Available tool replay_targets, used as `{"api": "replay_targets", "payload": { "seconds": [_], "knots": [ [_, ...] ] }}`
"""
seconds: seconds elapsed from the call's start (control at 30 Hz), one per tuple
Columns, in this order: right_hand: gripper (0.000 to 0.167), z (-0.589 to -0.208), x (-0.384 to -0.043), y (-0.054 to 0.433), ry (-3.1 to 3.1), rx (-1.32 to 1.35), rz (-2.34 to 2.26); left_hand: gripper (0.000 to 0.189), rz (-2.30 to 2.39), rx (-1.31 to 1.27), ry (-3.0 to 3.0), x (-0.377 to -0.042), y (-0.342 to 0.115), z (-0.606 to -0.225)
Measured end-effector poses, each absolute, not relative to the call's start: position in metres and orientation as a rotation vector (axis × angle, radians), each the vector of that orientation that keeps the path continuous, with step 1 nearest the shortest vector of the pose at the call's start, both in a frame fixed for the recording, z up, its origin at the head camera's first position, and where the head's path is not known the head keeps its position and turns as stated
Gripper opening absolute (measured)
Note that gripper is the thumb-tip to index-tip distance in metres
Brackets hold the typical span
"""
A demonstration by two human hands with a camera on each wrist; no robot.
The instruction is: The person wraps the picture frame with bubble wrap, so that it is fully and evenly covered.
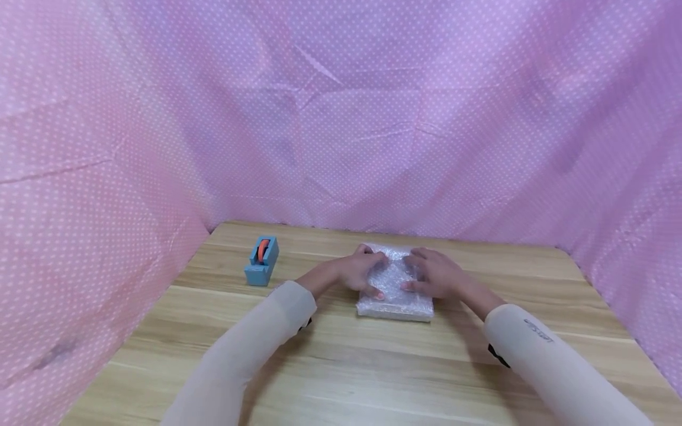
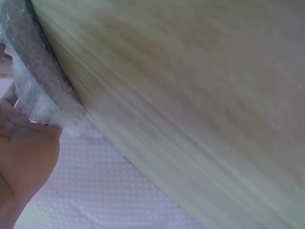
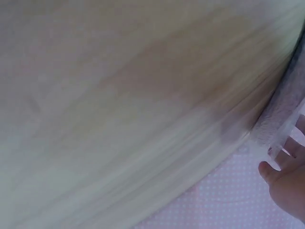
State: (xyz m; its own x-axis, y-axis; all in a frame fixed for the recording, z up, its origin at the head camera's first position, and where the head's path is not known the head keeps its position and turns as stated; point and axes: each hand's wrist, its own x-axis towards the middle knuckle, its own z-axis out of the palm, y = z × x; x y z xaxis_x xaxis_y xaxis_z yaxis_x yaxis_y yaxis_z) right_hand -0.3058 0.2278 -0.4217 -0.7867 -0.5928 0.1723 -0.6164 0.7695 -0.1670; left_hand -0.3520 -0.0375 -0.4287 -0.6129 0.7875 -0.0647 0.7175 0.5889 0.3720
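- Two hands rest on one flat, rectangular package in clear bubble wrap, which lies on the far half of the wooden table, a little right of the middle of the head view.
- The package's long axis runs away from the person, from the near side of the table toward the back; one short edge faces the person, turned very slightly.
- It lies flat, its broad face upward, and the wrist views show a dark line along its lower edge.
- The left hand lies over the package's left side, thumb spread well away from the fingers and nearer the person; how firmly it presses cannot be told.
- The right hand lies over the right side, fingers spread and touching the wrap, thumb toward the near end.
- Dark lettering runs along the right sleeve, upside down in the head view and too small to read surely.
- The left sleeve is the same pale colour.
- A blue tape dispenser with an orange wheel stands well apart to the left, its length also running front to back.
- Pink, white-dotted cloth hangs behind and at both sides.
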Motion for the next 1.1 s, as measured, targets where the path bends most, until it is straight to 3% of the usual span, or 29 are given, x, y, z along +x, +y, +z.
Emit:
{"api": "replay_targets", "payload": {
  "seconds": [0.23,0.57,0.83,1.1],
  "knots": [
    [0.068,-0.423,-0.312,0.222,-2.854,1.008,0.285,0.077,0.163,1.430,2.721,-0.344,-0.048,-0.424],
    [0.065,-0.430,-0.312,0.224,-2.852,0.945,0.262,0.063,0.208,1.499,2.796,-0.335,-0.053,-0.425],
    [0.065,-0.430,-0.311,0.224,-2.860,0.940,0.269,0.050,0.140,1.728,2.640,-0.334,-0.058,-0.425],
    [0.074,-0.428,-0.305,0.238,-2.858,1.028,0.283,0.046,0.066,1.687,2.618,-0.328,-0.055,-0.421]
  ]
}}
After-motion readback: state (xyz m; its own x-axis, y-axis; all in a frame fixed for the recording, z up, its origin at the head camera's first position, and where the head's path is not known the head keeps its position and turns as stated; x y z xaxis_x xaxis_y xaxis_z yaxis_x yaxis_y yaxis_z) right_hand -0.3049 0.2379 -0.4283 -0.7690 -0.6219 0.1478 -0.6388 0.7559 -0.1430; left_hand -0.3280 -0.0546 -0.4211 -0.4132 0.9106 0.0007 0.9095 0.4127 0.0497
